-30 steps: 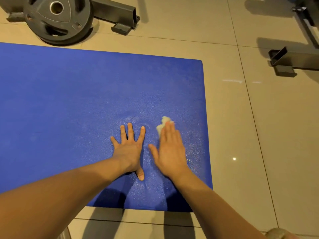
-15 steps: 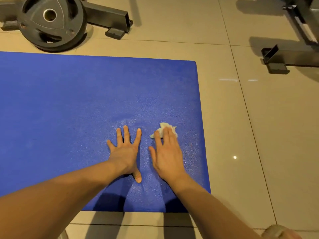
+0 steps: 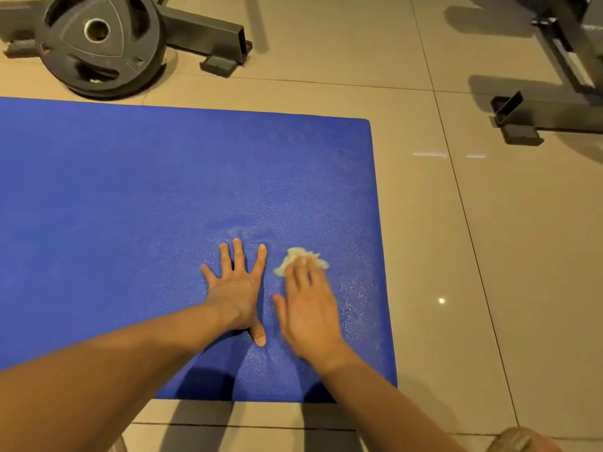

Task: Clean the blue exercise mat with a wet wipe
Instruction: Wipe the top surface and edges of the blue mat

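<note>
Two bare forearms come in from the bottom of the frame, one from the lower left and one from the lower right of centre. They cross a strip of tiled floor point(image 3: 489, 256) and its shadows before reaching the near edge of the blue exercise mat point(image 3: 130, 207).

The left hand point(image 3: 236, 291) lies palm down on the mat just below centre. Its fingers are straight and spread, the thumb points back toward the bottom edge, and it holds nothing.

Just beside it, to the right, is the right hand point(image 3: 310, 308), also flat, with its fingers straight and close together. They rest on the wet wipe point(image 3: 300, 257) and press it to the mat rather than gripping it. This hand is a little blurred.

The wipe is a crumpled pale wad. It sticks out from under the fingertips toward the top of the frame, in the mat's right-hand part and near its right edge. The mat around the hands glistens with fine specks.

The mat fills the left and middle of the frame, and its far right corner sits right of centre in the upper half.

Beyond it:
- Upper left – a black weight plate point(image 3: 98, 44) stands on the tiles against a dark steel frame bar point(image 3: 202, 27).
- Upper right – another dark frame foot point(image 3: 522, 119) stands well apart from the mat.
</note>
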`<action>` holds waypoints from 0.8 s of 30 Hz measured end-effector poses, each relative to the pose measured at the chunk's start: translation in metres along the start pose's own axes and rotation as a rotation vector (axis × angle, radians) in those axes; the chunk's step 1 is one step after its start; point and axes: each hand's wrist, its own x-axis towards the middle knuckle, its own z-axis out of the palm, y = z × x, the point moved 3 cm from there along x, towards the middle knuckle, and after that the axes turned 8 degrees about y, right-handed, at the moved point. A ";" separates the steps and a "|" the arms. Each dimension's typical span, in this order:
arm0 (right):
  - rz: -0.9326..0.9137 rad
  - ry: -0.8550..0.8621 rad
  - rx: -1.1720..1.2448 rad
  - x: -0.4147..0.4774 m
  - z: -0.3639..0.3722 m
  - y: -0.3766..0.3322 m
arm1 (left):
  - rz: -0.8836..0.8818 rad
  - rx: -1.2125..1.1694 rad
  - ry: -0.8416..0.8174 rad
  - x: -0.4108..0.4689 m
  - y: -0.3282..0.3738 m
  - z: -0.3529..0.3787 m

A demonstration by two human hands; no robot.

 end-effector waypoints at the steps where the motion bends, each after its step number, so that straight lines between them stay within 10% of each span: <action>1: -0.075 -0.018 0.000 -0.003 0.002 -0.003 | -0.001 0.005 0.000 0.000 0.000 0.000; 12: 0.362 0.058 -0.065 -0.013 -0.014 0.082 | 0.008 -0.016 -0.005 0.001 0.000 0.000; 20: -0.131 -0.055 0.021 -0.028 0.000 0.034 | 0.000 0.005 -0.012 -0.001 0.001 -0.003; 24: 0.086 0.014 -0.080 -0.033 -0.012 0.111 | 0.006 -0.008 -0.014 -0.001 0.000 -0.003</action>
